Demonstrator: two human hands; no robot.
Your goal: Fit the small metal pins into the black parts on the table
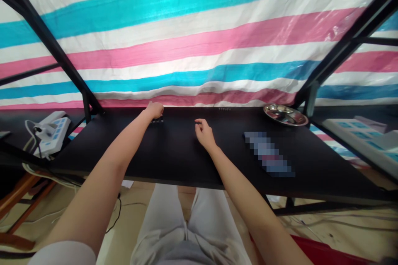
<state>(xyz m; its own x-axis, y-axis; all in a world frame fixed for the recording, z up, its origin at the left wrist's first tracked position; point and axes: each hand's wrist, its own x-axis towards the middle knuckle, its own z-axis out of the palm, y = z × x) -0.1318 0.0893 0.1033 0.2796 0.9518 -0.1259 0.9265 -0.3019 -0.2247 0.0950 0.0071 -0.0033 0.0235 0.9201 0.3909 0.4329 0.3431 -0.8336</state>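
My left hand (pixel 155 110) reaches to the back left of the black table (pixel 180 153). Its fingers are curled downward, and the fingertips are hidden behind the hand. Just beneath it stands a short row of small dark pieces with light marks (pixel 157 121), too small to name. Over the middle of the table is my right hand (pixel 204 133), loosely bent, with thumb and index finger apart and nothing visible between them. Farther back, near the rear edge, lies another row of tiny light-marked pieces (pixel 224 109), which I cannot make out.
A shiny round metal dish (pixel 285 115) stands at the back right. Before it lies a blurred-out bluish oblong item (pixel 268 154). Black metal frame posts (pixel 59 56) rise on both sides. A white power strip (pixel 54 136) is at left; a striped sheet (pixel 199 56) hangs behind.
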